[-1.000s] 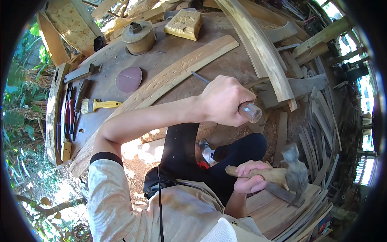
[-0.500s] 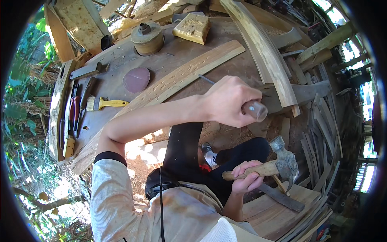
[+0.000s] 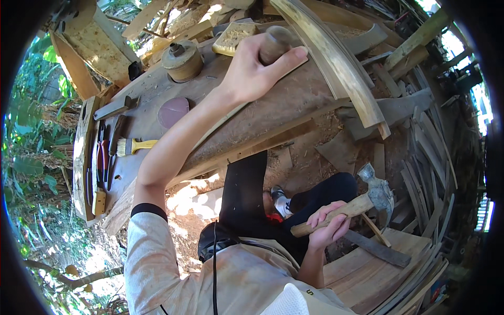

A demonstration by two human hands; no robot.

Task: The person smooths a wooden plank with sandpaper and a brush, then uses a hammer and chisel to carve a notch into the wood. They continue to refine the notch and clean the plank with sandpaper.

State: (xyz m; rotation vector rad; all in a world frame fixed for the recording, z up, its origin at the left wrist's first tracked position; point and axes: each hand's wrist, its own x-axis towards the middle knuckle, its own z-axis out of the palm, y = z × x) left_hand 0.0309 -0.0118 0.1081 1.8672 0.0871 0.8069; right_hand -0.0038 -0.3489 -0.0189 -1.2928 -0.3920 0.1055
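Note:
My left hand [image 3: 252, 71] is closed around the handle of a chisel [image 3: 276, 44], held over the carved wooden plank [image 3: 113, 223]. The round butt of the handle faces up; the blade is hidden beneath the hand. Much of the plank lies hidden under my left forearm. Lower down, near my knee, my right hand [image 3: 328, 223] grips a claw hammer [image 3: 379, 197] by its wooden handle. The worn metal head points right, apart from the plank and the chisel.
On the bench [image 3: 136, 107] lie a sanding disc [image 3: 173, 112], a yellow-handled brush [image 3: 137, 146], red-handled pliers [image 3: 104, 152] and a round container [image 3: 182, 63]. A wood block [image 3: 234, 39] sits behind. Long curved timber [image 3: 336, 63] crosses the right side, with stacked strips [image 3: 420, 157] beyond.
My left hand has moved up and away across the bench with the chisel, turning so its handle points upward. The hammer stays in my right hand, barely shifted. The view has tilted slightly.

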